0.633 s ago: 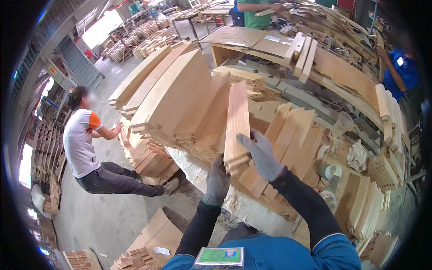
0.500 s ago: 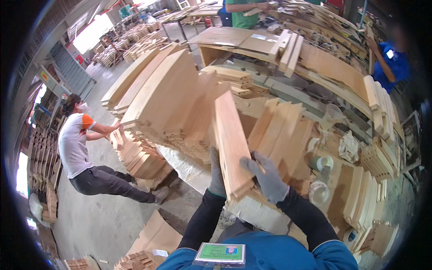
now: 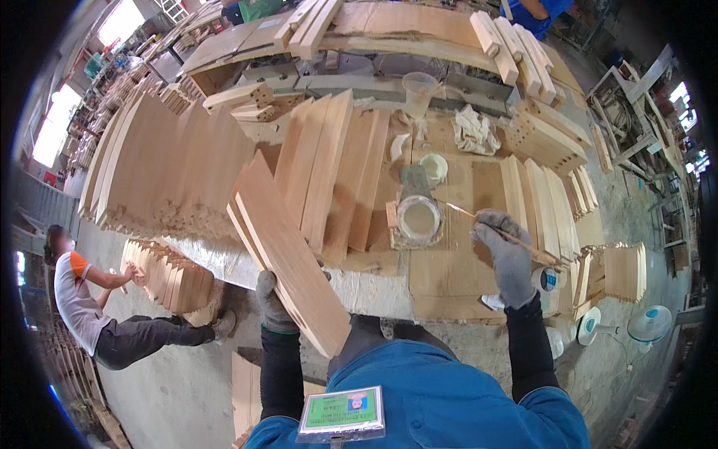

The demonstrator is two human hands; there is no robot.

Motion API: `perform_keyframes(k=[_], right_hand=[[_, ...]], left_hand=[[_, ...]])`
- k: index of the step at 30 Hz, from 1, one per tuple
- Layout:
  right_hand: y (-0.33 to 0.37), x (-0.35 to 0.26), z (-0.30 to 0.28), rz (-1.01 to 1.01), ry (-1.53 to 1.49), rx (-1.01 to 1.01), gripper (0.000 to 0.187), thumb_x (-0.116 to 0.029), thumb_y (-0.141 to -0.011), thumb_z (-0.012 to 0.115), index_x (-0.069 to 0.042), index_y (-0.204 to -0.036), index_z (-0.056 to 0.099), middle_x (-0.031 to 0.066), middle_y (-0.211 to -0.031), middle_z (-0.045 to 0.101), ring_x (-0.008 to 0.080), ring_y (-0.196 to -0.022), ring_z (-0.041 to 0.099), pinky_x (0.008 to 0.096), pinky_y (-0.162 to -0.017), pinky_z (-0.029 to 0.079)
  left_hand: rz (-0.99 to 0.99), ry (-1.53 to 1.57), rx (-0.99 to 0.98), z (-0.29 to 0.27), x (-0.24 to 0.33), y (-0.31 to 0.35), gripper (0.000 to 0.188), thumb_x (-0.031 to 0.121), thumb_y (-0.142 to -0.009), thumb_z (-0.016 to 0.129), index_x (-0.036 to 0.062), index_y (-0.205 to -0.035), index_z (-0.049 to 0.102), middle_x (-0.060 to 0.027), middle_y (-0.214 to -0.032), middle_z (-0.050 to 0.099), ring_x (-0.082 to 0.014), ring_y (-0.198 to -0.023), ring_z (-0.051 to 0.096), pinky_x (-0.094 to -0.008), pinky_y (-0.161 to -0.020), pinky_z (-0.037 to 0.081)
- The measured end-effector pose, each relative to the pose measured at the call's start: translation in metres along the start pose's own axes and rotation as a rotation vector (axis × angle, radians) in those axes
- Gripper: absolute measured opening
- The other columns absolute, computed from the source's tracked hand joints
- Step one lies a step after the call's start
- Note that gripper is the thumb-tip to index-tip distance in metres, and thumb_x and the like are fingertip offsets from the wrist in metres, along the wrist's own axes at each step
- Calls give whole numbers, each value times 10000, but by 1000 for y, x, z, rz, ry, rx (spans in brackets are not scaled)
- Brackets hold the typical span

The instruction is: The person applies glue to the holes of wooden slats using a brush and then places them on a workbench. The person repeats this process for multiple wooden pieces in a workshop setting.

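On the left, a low stack of wooden pieces (image 3: 185, 283) was touched by a co-worker (image 3: 84, 308) in a white shirt with an orange sleeve. At the upper edge, people in a green shirt (image 3: 258, 8) and a blue shirt (image 3: 544, 16) were partly cut off. A ladder (image 3: 172, 9) was seen near a bright window (image 3: 121, 21). A crumpled white cloth (image 3: 475, 132) was seen on the table, and, to the right, a fan (image 3: 648, 324) on the floor.
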State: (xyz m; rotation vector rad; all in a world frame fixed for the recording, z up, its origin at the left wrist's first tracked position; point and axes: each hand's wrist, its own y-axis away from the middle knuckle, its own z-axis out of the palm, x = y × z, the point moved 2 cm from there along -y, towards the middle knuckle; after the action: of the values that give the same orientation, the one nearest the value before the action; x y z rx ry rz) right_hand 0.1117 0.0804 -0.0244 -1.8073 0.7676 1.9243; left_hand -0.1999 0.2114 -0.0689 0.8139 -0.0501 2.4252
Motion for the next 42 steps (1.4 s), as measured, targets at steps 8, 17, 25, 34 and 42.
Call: perform_keyframes(k=[8, 17, 25, 34, 42], right_hand=[[-31, 63, 16, -96, 81, -61, 80, -25, -784, 635, 22, -841, 604, 50, -790, 628, 85, -708, 578, 201, -630, 472], [-41, 84, 19, -173, 209, -8, 111, -33, -768, 638, 26, -858, 611, 38, -736, 632, 69, -676, 557, 229, -619, 456], [-35, 107, 30, -4, -371, 86, 92, 4, -797, 594, 1, -889, 607, 70, -841, 635, 125, -715, 604, 243, -687, 518], [-40, 133, 10, 356, -974, 84, 113, -83, -871, 545, 16, -918, 573, 134, -870, 626, 219, -765, 638, 290, -690, 576], [-12, 54, 17, 51, -762, 139, 88, -109, -881, 539, -29, -868, 575, 119, -863, 631, 185, -716, 633, 273, -638, 562]], left_hand=[[-222, -678, 66, -17, 3, 56, 675, 140, -506, 822, -11, -1101, 539, -74, -979, 625, -156, -873, 596, -304, -737, 494], [-299, -883, 145, -6, 5, 87, 711, 152, -483, 820, -10, -1110, 527, -66, -981, 617, -135, -874, 571, -293, -772, 472], [-378, -941, 136, -14, -3, 81, 757, 96, -484, 812, -17, -1158, 486, -68, -1028, 596, -140, -933, 558, -297, -814, 461], [-429, -946, 54, 27, -22, 55, 961, 24, -531, 781, -1, -1355, 288, -99, -1252, 467, -179, -1143, 454, -317, -959, 374], [-492, -830, -87, 52, -39, 38, 1001, 69, -555, 793, -17, -1378, 229, -137, -1325, 397, -199, -1222, 382, -317, -1017, 300]])
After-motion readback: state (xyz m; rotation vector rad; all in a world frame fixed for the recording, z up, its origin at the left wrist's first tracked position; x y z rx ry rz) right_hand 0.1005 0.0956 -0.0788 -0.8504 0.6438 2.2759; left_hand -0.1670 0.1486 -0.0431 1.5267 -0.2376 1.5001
